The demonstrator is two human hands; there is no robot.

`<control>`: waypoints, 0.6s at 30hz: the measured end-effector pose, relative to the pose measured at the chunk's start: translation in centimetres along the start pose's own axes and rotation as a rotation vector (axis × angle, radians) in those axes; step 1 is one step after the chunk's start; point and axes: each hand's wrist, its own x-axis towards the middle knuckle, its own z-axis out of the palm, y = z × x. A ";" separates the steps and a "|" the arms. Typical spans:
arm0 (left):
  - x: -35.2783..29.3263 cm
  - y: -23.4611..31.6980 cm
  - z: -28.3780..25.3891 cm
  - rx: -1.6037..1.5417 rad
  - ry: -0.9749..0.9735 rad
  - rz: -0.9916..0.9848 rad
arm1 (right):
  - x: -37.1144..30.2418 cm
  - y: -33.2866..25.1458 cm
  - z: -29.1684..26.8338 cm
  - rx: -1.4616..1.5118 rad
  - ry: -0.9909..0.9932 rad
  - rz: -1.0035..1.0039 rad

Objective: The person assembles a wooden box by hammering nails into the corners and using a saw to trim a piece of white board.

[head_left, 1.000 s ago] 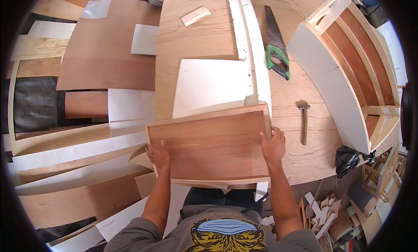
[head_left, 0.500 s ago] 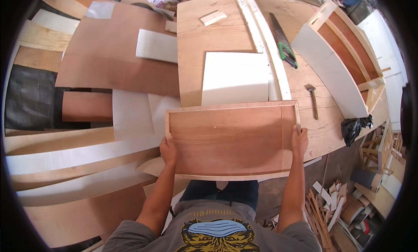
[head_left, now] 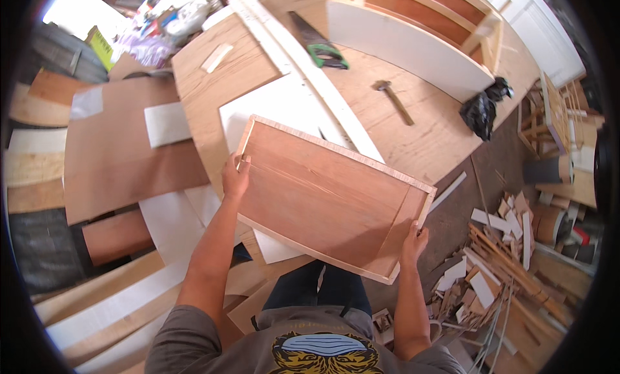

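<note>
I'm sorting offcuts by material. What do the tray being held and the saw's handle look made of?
Shallow tray: reddish plywood panel, pale raw-wood rim, seemingly unfinished; grain shows. Saw handle: probably green plastic, judging by its uniform colour.

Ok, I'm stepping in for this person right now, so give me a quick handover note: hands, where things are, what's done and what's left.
Left hand: grips the left end of the framed panel.
Right hand: grips its right end.
The panel is lifted, tilted, partly over the table edge.
On the table: white board, saw, hammer, white cabinet.
Done: the panel is framed on all four sides.
Left: it is not set down yet.
</note>
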 end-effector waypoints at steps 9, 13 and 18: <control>9.9 3.4 3.1 0.238 -0.123 0.194 | -7.4 0.2 5.4 0.326 -0.054 0.225; 8.2 7.4 6.0 0.351 -0.200 0.392 | -11.8 -2.1 8.8 0.474 0.006 0.304; -3.0 18.3 12.4 0.210 -0.517 1.042 | -13.9 -0.3 10.3 0.619 0.104 0.367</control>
